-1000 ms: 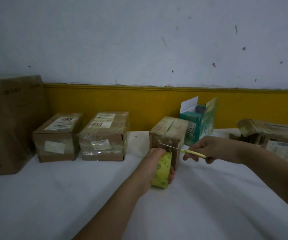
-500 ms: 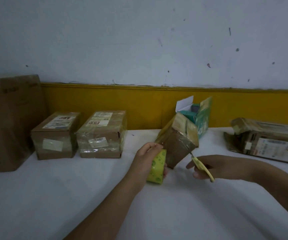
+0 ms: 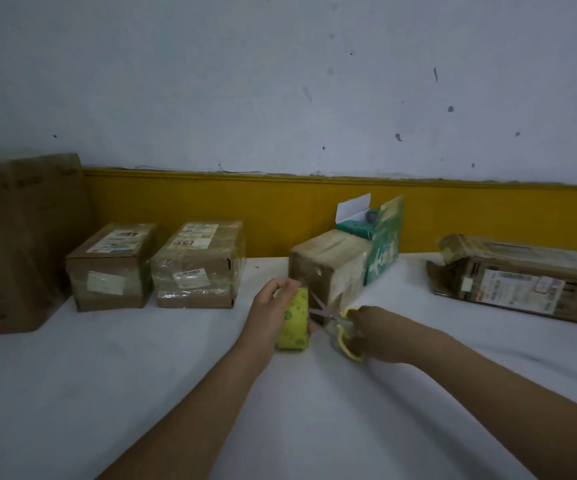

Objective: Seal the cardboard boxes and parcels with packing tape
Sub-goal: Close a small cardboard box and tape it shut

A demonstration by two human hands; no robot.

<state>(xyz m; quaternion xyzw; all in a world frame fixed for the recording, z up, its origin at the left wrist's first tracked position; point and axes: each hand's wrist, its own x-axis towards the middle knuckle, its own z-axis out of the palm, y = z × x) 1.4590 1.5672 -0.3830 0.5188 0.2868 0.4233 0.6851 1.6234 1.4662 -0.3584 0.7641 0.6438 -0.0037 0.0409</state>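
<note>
Your left hand (image 3: 271, 306) reaches in from low centre, forearm stretched over the white desk (image 3: 124, 393). Its fingers curl round the yellow-green tape roll (image 3: 294, 323) — the roll is held on edge, low at the desk, just in front of the small cardboard box (image 3: 325, 265).

Your right hand (image 3: 372, 332) comes in from the right, wrist bent inward, gripping the yellow handles of the scissors (image 3: 344, 329). The blades point up and left toward the roll. They are blurred — whether they are parted cannot be told.

The box stands upright, its near face glossy with tape. A green carton (image 3: 386, 244) stands close behind it. Two taped parcels (image 3: 197, 268) lie side by side to the left, and a flat parcel (image 3: 522, 282) lies well apart to the right.
</note>
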